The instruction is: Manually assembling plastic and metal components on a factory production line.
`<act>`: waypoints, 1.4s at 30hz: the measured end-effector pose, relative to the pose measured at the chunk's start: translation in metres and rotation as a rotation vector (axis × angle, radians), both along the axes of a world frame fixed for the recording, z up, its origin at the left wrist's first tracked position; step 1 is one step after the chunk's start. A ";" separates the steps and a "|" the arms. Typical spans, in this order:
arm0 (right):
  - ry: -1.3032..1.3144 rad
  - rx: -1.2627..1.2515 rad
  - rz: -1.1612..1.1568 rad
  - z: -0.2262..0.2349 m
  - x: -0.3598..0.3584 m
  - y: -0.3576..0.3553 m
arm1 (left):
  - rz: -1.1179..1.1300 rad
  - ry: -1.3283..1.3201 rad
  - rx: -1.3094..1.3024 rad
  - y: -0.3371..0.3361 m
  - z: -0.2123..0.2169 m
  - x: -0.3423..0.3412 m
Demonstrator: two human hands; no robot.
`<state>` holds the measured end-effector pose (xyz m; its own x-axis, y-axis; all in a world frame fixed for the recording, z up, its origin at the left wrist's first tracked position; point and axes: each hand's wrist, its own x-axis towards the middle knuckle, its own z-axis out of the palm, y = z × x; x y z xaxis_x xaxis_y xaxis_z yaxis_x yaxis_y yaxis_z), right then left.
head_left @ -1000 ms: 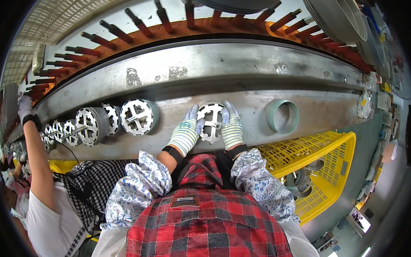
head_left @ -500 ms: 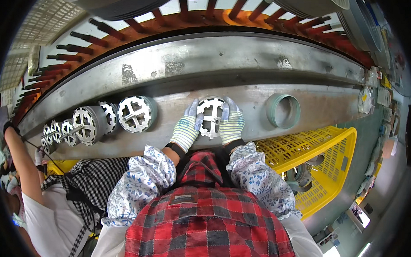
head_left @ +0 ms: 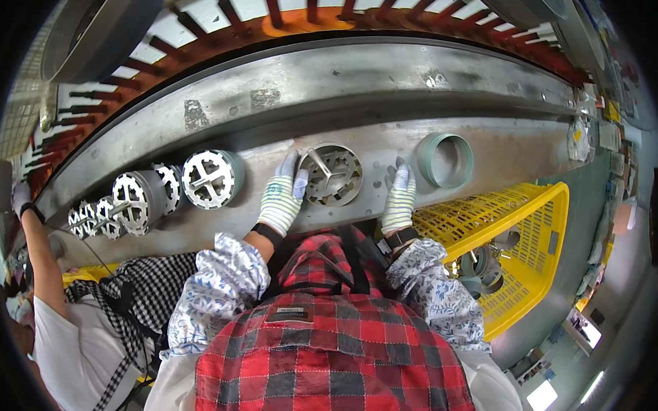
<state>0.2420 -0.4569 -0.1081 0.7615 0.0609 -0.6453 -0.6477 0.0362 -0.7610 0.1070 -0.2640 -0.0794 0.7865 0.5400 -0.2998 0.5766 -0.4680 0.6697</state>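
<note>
Right grip (head_left: 399,199) is released — left grip (head_left: 281,198) too, its touch on the ring (head_left: 336,201) unclear.

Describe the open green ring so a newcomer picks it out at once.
Start at the long metal bench running across the picture. Just right of the person's right hand sits a pale green ring. Unlike the round pieces to its left, which show spoked discs, it has none inside.

The person's gloved left hand (head_left: 281,196) reaches forward, fingers (head_left: 289,164) extended and thumb (head_left: 300,184) held apart — an unclenched pose. The right hand (head_left: 399,202), also gloved, is well apart from it — fingers pointing forward. Both forearms (head_left: 225,285) extend outward from the body.
</note>
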 end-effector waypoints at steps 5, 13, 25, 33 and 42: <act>-0.143 -0.049 0.233 -0.021 -0.028 0.000 | -0.367 -0.139 0.313 -0.001 0.046 0.035; -0.168 -0.021 0.315 -0.014 -0.036 0.028 | -0.130 -0.052 0.037 0.001 0.026 0.064; -0.071 0.175 0.182 -0.032 -0.038 0.035 | -0.511 -0.349 -0.044 -0.020 0.050 0.051; -0.267 0.040 0.272 -0.005 -0.023 0.042 | -0.161 -0.356 -0.276 -0.030 0.067 0.054; -0.414 -0.180 0.418 -0.009 -0.033 0.048 | -0.301 -0.356 -0.123 -0.020 0.051 0.038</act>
